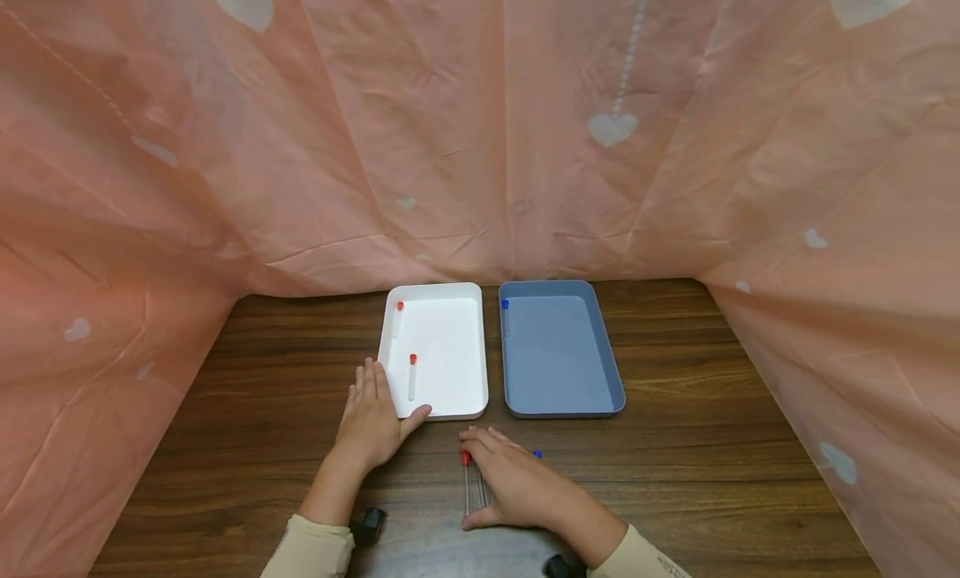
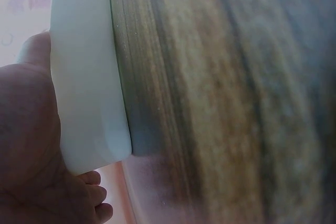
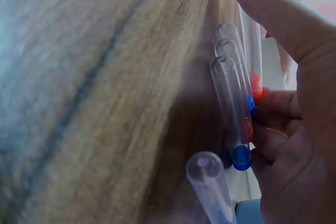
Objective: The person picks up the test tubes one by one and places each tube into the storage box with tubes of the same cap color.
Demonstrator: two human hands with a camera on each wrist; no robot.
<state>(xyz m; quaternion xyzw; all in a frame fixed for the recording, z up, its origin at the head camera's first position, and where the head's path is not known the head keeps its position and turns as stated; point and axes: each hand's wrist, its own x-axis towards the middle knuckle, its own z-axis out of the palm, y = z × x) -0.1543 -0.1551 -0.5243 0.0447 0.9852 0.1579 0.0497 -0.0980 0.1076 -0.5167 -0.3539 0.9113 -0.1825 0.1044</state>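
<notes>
My left hand (image 1: 371,424) lies against the near left corner of the white tray (image 1: 453,345), its fingers straight along the side and its thumb over the near rim. In front of the trays my right hand (image 1: 517,482) spans a red-capped test tube (image 1: 467,482) lengthwise, thumb at the rounded end and fingertips at the cap. Under the same hand several more clear tubes lie side by side, among them a blue-capped test tube (image 3: 231,108). Another clear tube (image 3: 207,174) lies apart from that row, its far end cut off by the frame.
Two red-capped tubes, one of them the nearer tube (image 1: 412,378), lie in the white tray. The blue-grey tray (image 1: 558,353) stands to its right, with a blue-capped tube (image 1: 506,318) along its left wall. A pink curtain (image 1: 495,145) hangs behind and beside the wooden table (image 1: 712,445).
</notes>
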